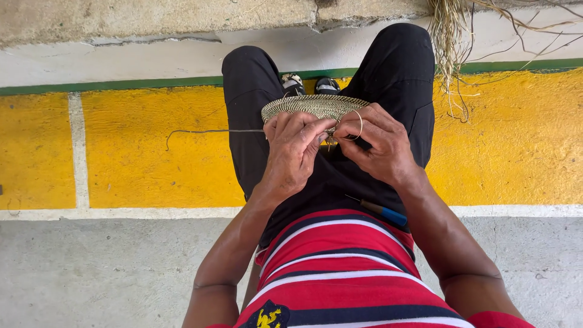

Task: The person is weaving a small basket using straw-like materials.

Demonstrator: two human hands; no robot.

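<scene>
A flat woven disc of coiled straw (313,104) rests edge-on over my knees, seen against black shorts. My left hand (293,149) grips its near rim with the fingers curled over it. My right hand (378,141) pinches a thin pale fibre strand (358,124) that loops up by the disc's right edge. A long dark strand (206,131) trails out to the left from the disc. A blue-handled pointed tool (379,211) lies on my lap just below my right wrist.
A bundle of dry straw fibres (452,42) hangs at the upper right beside my right leg. Under me runs a yellow painted floor band (133,146) with white and green lines, with grey concrete (91,273) nearer.
</scene>
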